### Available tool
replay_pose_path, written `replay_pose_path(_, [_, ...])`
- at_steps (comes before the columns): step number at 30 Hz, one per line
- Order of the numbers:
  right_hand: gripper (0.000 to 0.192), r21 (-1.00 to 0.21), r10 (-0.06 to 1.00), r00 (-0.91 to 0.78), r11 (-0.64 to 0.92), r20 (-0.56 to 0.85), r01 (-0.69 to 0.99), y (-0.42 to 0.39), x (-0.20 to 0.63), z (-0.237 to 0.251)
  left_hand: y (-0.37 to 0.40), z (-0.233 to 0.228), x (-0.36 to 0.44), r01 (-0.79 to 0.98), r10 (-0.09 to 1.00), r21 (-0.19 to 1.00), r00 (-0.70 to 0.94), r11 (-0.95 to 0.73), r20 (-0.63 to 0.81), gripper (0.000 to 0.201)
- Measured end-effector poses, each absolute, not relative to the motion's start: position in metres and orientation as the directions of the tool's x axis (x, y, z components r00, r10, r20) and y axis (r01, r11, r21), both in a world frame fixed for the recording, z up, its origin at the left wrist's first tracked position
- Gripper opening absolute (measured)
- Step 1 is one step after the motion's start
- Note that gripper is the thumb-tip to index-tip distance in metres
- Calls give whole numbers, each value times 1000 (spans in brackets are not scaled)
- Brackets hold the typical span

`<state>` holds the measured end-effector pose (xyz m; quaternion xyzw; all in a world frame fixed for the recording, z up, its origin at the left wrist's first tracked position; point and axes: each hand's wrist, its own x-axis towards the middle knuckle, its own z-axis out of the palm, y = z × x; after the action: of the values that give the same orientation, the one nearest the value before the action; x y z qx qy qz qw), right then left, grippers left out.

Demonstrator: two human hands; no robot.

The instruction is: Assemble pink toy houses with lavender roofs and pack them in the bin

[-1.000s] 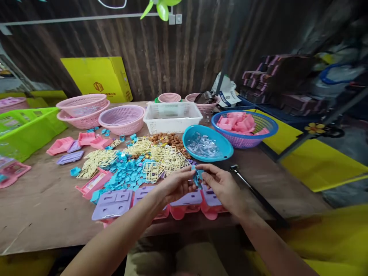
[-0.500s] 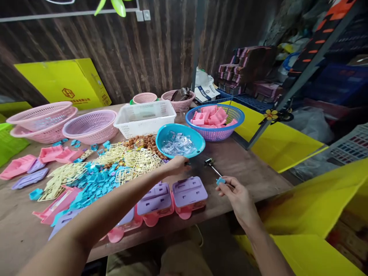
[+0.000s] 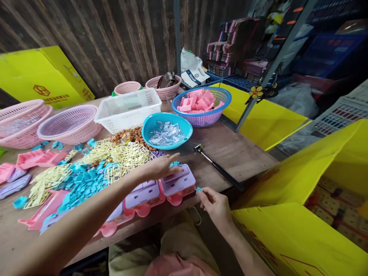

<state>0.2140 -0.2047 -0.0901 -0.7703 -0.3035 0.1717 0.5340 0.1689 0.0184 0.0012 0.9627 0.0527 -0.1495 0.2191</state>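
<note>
Bare forearms, no sleeves; khaki trousers, pinkish cloth at lap.

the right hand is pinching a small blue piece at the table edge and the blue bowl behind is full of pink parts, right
Not quite. In the head view the blue bowl holds clear plastic pieces; the pink parts sit in the purple-and-blue basket behind it. The right hand does pinch a small blue piece at the table edge.

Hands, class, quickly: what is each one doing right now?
Left hand: open, fingers resting on the purple-topped toy case.
Right hand: closed, pinching a small blue plastic piece.
</note>
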Motion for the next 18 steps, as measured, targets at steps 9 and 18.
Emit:
replay_pose_path(9, [24,-694,652,623,-201,433,692,-178,182,-95,0,-9,138,98,16,299,964,-949,-267,70])
replay_pose_path(18, [28,-641,671,617,-268,412,719,-157,181,-82,11,-6,142,148,52,393,968,-908,-245,62])
